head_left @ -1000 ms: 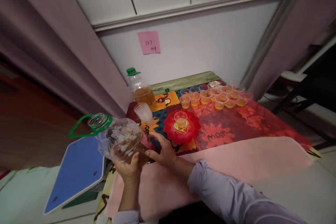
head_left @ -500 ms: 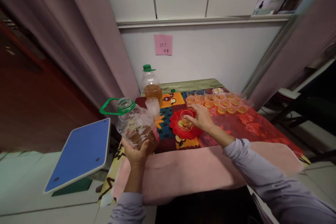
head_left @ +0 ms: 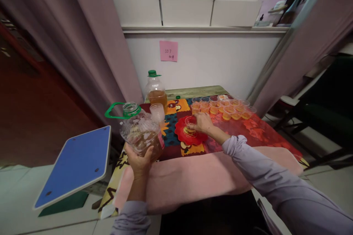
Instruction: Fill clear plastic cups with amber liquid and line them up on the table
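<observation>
My left hand (head_left: 139,158) is wrapped round the lower side of a clear plastic jug (head_left: 142,130) with a green handle and an uncapped neck. Brownish liquid shows in the jug. My right hand (head_left: 202,123) has its fingers closed on a small clear plastic cup (head_left: 190,121), which is over a red scalloped plate (head_left: 180,136). The fingers partly cover the cup. Just behind the jug stands a stack of clear cups (head_left: 157,112). Beyond my right hand, several cups of amber liquid (head_left: 228,112) are grouped in rows.
A second jug (head_left: 157,95), green-capped and part full, stands at the back left. A loose green cap (head_left: 178,97) lies near the table's far edge. A pink cloth (head_left: 190,176) covers the front edge. A blue-topped board (head_left: 75,165) is at the left.
My right hand's fingers have closed in on the cup over the red plate. My left hand still holds the jug. The whole view has shifted slightly.
</observation>
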### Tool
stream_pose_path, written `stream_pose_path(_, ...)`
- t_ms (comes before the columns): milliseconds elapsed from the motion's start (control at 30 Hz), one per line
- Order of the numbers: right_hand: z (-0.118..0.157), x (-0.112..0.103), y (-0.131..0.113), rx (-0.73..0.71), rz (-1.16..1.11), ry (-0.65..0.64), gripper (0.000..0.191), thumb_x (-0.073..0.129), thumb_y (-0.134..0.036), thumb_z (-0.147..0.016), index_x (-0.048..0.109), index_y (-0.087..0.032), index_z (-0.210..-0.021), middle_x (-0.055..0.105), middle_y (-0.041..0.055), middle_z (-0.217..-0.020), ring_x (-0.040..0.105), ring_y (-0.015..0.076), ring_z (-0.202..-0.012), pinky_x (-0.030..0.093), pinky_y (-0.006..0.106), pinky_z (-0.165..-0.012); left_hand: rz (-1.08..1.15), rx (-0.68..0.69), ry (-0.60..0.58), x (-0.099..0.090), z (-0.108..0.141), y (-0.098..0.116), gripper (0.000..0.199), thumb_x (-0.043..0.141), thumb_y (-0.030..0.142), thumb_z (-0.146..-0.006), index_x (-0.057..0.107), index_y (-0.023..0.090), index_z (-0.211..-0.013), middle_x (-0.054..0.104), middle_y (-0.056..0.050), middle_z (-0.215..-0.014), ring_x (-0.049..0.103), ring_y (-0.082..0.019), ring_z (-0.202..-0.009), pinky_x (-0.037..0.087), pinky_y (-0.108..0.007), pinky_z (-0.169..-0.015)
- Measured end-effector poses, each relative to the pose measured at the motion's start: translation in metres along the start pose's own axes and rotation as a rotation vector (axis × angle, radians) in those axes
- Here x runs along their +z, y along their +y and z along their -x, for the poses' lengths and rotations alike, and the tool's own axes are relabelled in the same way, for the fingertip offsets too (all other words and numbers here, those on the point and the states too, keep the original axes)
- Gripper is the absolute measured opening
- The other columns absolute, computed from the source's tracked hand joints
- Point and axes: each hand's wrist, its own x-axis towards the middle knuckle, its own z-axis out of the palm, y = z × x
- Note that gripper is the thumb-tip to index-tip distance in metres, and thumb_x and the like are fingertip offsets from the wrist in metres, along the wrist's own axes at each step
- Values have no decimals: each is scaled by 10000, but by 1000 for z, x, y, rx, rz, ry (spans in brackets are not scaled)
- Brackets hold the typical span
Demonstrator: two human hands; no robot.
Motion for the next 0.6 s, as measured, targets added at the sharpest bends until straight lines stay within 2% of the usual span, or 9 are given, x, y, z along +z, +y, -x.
stream_pose_path(100, -1, 1, 7, -16, -39, 29, 546, 813, -560, -867, 754, -182, -1256, 791, 186, -1274, 724, 361, -1218, 494, 480, -1096, 6, -9, -5, 0, -1, 0, 1068, 881, 706, -661, 469, 159, -1481, 671, -180, -1322, 707, -347, -1213, 575, -508, -1064)
stream_pose_path(200, -4, -3, 25, -34, -110, 102, 553, 753, -624, -902, 737, -196, -1253, 767, 168, -1314, 702, 344, -1242, 492, 497, -1099, 5, 12, 6, 0, -1, 4, 1043, 879, 713, -655, 494, 159, -1449, 673, -181, -1308, 713, -346, -1183, 592, -500, -1031)
stream_pose_path(367, -14, -18, 86, 12, -144, 305, 582, 771, -663, -858, 754, -179, -1180, 632, 229, -1509, 568, 407, -1417, 399, 589, -1203, -7, 24, 12, 0, -2, 6, 1018, 869, 717, -654, 514, 155, -1426, 677, -173, -1283, 712, -344, -1164, 591, -504, -1028)
stream_pose_path(467, -17, -22, 126, 97, -23, 323, 620, 775, -622, -862, 729, -160, -1273, 558, 249, -1592, 472, 444, -1504, 267, 676, -1272, -33, 0, 9, -1, -2, 5, 1040, 884, 696, -646, 501, 151, -1444, 674, -171, -1283, 707, -352, -1171, 572, -534, -1056)
stream_pose_path(600, -16, -14, 166, 163, 104, 277, 655, 770, -564, -868, 683, -146, -1364, 455, 269, -1679, 388, 466, -1562, 136, 754, -1287, -22, -6, 5, -1, -1, 5, 1005, 874, 686, -669, 499, 169, -1445, 670, -160, -1292, 713, -340, -1161, 568, -536, -1068)
